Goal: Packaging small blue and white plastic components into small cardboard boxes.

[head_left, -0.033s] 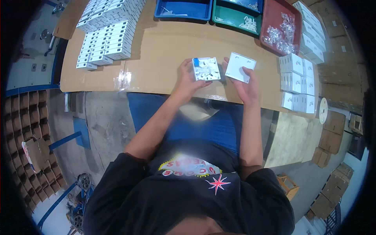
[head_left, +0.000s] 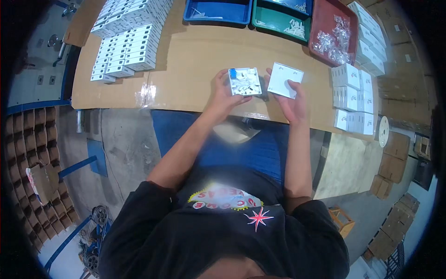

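My left hand (head_left: pixel 223 94) is closed on the near left edge of a small square white box (head_left: pixel 245 83). Its uncovered side faces up, showing white and dark small parts and a blue patch at one corner. Beside it, my right hand (head_left: pixel 293 98) grips a flat square white piece (head_left: pixel 284 80), which looks like a box lid, thumb on top and fingers beneath. A narrow gap separates the two pieces. Both are held over the near part of the cardboard-covered table (head_left: pixel 195 65).
Stacked white boxes (head_left: pixel 132 44) stand at the far left. Along the back lie a blue tray (head_left: pixel 217 18), a green tray (head_left: pixel 274 29) with white pieces and a red tray (head_left: pixel 320 18) with clear plastic bags. More white boxes (head_left: pixel 346 97) line the right edge.
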Available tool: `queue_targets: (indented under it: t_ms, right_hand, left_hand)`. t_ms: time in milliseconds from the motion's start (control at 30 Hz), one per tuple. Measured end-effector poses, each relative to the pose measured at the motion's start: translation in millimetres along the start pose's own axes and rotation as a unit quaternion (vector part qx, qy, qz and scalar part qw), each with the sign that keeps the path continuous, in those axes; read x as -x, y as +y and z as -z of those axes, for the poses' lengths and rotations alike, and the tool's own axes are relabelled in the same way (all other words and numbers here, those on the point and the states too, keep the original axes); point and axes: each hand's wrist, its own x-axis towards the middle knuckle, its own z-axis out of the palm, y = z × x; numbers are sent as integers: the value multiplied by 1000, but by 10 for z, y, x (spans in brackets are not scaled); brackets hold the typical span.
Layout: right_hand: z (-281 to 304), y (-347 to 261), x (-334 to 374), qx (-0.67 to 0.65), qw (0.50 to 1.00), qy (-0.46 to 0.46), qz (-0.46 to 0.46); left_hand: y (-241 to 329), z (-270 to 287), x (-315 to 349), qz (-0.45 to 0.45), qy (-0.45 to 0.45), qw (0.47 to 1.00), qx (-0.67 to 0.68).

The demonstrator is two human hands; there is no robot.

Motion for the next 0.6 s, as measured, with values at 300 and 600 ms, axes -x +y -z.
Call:
queue_targets:
  t_ms: [300, 600]
  right_hand:
    - [-67, -102, 92, -46, 994, -98, 7]
    - [-391, 56, 109, 362, 927, 53, 85]
  left_hand:
    - [94, 42, -94, 88, -60, 981, 160]
    - [97, 11, -48, 147, -84, 937, 307]
